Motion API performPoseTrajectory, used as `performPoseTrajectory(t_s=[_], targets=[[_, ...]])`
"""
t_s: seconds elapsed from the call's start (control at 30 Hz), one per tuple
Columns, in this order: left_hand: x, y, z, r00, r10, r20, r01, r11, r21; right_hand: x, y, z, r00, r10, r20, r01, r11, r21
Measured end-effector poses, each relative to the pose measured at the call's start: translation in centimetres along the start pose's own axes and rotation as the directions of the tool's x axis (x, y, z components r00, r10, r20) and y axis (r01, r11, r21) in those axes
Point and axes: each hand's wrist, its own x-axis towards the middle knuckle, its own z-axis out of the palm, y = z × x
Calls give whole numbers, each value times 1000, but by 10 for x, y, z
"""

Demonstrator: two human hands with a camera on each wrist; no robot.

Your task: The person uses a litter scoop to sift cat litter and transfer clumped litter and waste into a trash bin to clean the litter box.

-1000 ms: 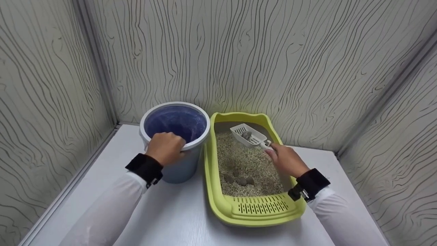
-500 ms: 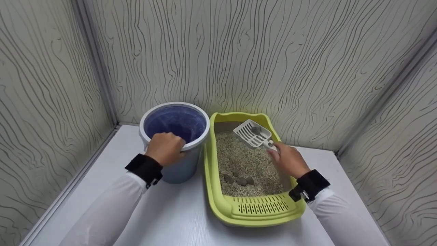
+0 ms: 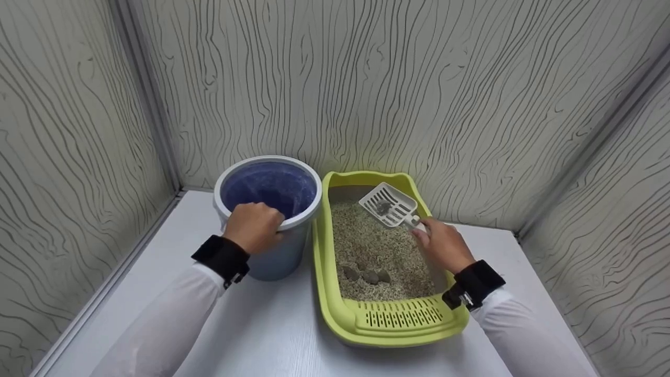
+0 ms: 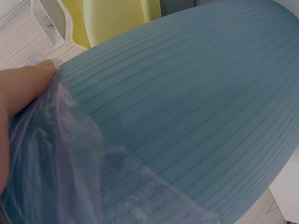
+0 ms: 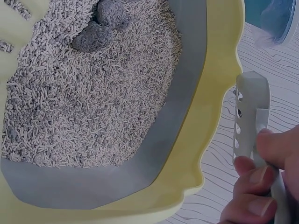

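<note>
A long white sleeve [image 3: 157, 319] fills the lower left of the frame, smooth and loose along the forearm, and a matching sleeve [image 3: 528, 330] at the lower right creases near the wrist. Each ends in a white cuff beneath a broad, matte black wristband, one at left [image 3: 222, 257], one at right [image 3: 481, 281]. A small dark fitting with silvery parts [image 3: 466, 299] juts from the right band. The left hand [image 3: 255, 228] and right hand [image 3: 444, 243] are bare.
</note>
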Motion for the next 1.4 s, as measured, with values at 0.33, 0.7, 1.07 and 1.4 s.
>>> performPoseTrajectory(t_s=[0.33, 0.7, 1.07, 1.4], targets=[[2, 0, -2, 999, -1, 36, 1, 1000, 2, 1, 1, 3, 998, 30, 52, -32, 999, 40], [1, 0, -2, 1000, -3, 26, 3, 1000, 1, 2, 2, 3, 998, 35, 57, -37, 999, 22], [0, 0, -1, 1000, 3, -9, -4, 1000, -7, -1, 1, 1, 998, 38, 45, -37, 999, -12], [0, 0, -1, 1000, 9, -10, -9, 1000, 1, -2, 1, 2, 999, 28, 26, -28, 999, -20]])
